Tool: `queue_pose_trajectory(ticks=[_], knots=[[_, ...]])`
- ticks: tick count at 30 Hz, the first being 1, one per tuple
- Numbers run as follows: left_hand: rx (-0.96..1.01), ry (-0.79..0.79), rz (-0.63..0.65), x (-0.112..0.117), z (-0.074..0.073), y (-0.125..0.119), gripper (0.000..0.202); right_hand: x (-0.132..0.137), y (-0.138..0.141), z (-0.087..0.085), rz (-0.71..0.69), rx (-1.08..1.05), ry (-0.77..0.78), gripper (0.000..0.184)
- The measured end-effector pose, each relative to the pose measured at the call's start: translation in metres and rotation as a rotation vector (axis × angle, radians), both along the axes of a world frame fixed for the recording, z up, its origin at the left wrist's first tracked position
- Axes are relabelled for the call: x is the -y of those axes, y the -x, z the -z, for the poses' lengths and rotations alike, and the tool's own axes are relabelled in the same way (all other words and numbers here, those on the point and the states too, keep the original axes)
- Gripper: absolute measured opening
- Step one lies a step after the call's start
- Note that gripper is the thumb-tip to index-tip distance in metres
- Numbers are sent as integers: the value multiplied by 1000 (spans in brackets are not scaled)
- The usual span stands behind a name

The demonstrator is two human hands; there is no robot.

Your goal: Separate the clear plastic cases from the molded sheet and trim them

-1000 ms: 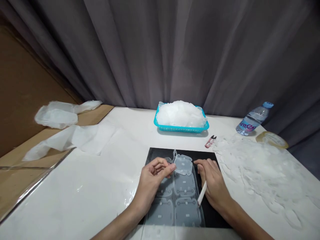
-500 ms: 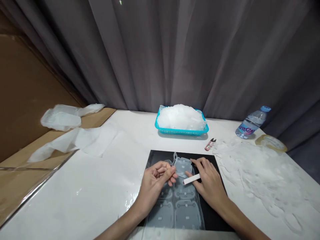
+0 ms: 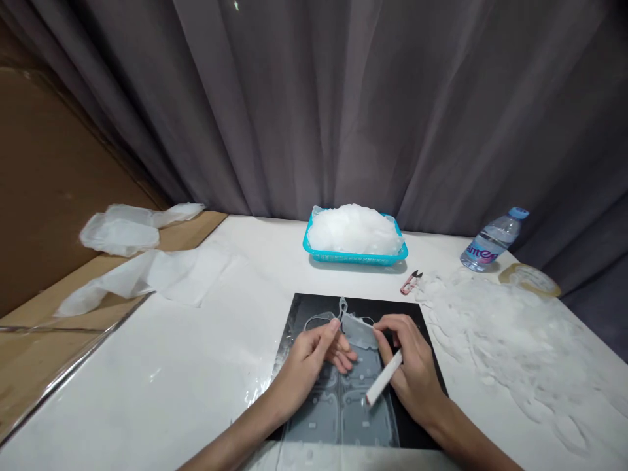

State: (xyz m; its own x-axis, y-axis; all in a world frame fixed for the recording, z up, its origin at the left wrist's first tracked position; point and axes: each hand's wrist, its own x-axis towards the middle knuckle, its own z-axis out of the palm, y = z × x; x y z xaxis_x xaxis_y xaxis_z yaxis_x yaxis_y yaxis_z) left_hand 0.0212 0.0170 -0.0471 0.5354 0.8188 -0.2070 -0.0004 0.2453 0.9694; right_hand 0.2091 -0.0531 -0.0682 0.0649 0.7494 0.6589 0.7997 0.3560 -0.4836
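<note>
A translucent plastic sheet (image 3: 314, 424) with moulded rounded panels lies on a black mat (image 3: 417, 422). One small panel (image 3: 360, 332) at its far end is lifted and tilted, its right edge pinched between the thumb and index finger of my right hand (image 3: 409, 356). That same hand also keeps a white stick-like tool (image 3: 384, 378), dark at its tip, slanting down to the left. My left hand (image 3: 318, 350) has its thumb and index closed at a thin clear edge strip (image 3: 342, 306) beside the panel; its other fingers are loosely extended below.
Behind the mat stands a blue basket (image 3: 356, 258) heaped with translucent pieces. Small red snips (image 3: 410, 282) lie right of it, near a water bottle (image 3: 493, 242), a tape roll (image 3: 532, 280) and a pile of clear scraps (image 3: 520, 340). Cardboard (image 3: 29, 288) and film (image 3: 161, 278) are at left.
My right hand has taken hold of the panel's edge and tilted it up. The white tool has swung to point lower. My left fingers have spread and shifted slightly right.
</note>
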Motion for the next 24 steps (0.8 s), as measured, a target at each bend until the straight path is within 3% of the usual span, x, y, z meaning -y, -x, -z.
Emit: queue_pose_trajectory(ticks=[3, 7, 10, 15, 19, 21, 24], knots=[[75, 41, 47, -1, -6, 3, 57, 9, 5, -9, -119, 187, -146, 18], [130, 38, 114, -5, -16, 8, 31, 17, 6, -14, -262, 416, -162, 18], [161, 51, 107, -5, -22, 8, 24, 17, 4, -13, -200, 280, -116, 13], [166, 82, 71, -1, -25, 5, 23, 13, 1, -9, 14, 17, 0, 25], [156, 87, 63, 0, -25, 4, 26, 11, 1, -9, -27, -60, 101, 14], [148, 92, 57, 1, -24, 5, 25, 10, 1, -10, -46, -75, 77, 5], [140, 94, 46, 1, -22, 5, 25, 9, 1, -10, -37, -75, 36, 6]])
